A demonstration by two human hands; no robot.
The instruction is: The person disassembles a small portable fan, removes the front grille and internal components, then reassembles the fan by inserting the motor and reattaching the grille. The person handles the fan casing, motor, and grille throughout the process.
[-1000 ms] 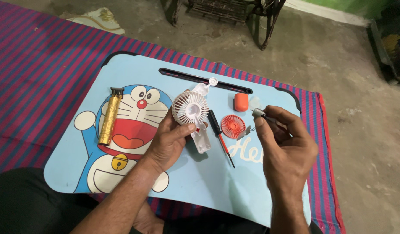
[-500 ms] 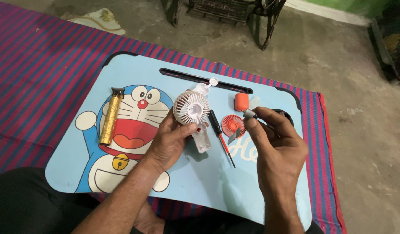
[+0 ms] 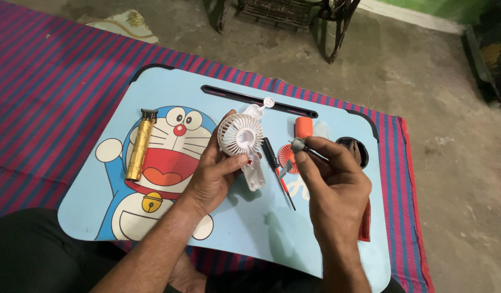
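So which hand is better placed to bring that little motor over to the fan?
Probably the right hand: it pinches the small motor at its fingertips beside the white fan, which the left hand is busy gripping.

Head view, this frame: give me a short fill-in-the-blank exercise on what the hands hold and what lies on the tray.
1. The left hand holds a small white ____.
2. The right hand pinches a small grey motor between thumb and ____.
3. The gold trimmer lies on the blue tray, to the ____ of the left hand.

Missing words: fan; fingers; left
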